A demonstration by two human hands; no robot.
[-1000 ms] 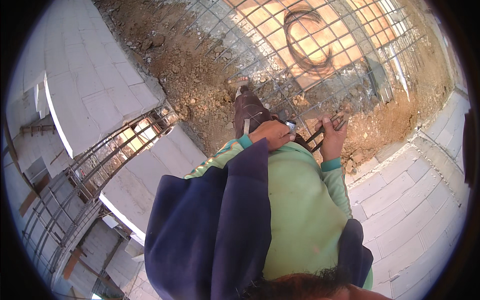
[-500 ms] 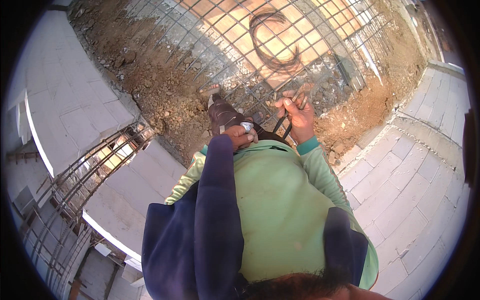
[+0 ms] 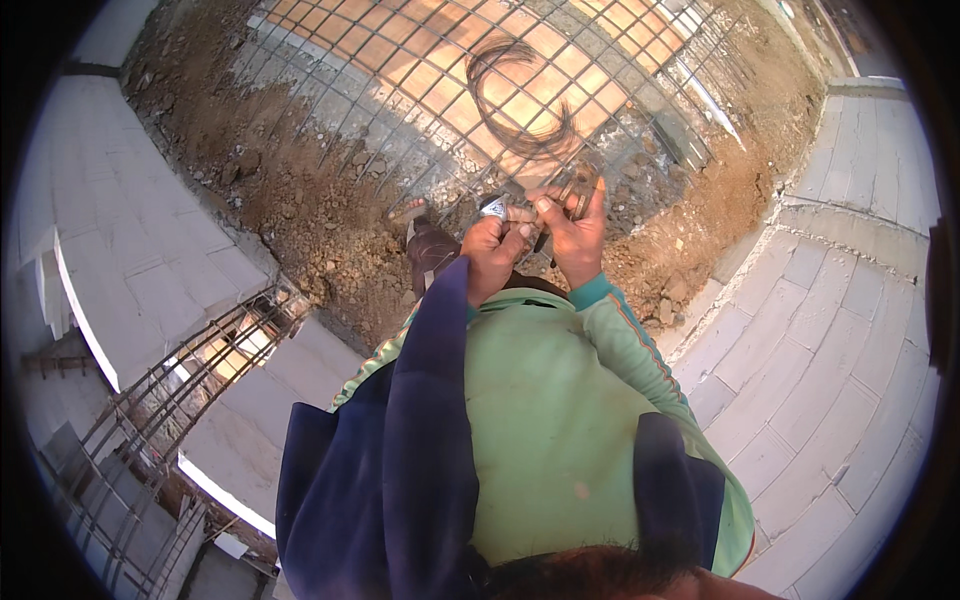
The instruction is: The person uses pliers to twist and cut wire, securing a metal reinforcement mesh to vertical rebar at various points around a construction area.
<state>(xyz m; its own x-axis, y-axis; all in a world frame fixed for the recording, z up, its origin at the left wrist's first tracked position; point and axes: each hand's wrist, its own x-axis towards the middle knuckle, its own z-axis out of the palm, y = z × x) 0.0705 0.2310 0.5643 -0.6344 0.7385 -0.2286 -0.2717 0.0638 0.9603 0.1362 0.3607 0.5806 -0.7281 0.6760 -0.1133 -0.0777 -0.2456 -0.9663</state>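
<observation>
My left hand (image 3: 488, 255) is closed, its fingertips pinched together beside my right hand. A small silvery-white thing with dark markings (image 3: 494, 207) shows at its index finger; I cannot tell whether it is held or wrapped round the finger. My right hand (image 3: 577, 240) is closed on a pair of pincers with dark handles (image 3: 541, 242), whose metal jaws (image 3: 580, 195) stick out past the fingers. Both hands are close together in front of my waist, above the near edge of a rebar mesh (image 3: 405, 75).
A loose coil of dark tie wire (image 3: 480, 105) lies on the mesh, over tan boards (image 3: 430, 85). Rubble and soil (image 3: 310, 220) surround my foot (image 3: 407, 212). Pale block walls (image 3: 790, 370) rise at both sides, with a rebar cage (image 3: 190, 370) on the left.
My left hand has moved up and forward, from my waist to beside my right hand. The right hand has shifted slightly left with the pincers. The view has shifted a little.
</observation>
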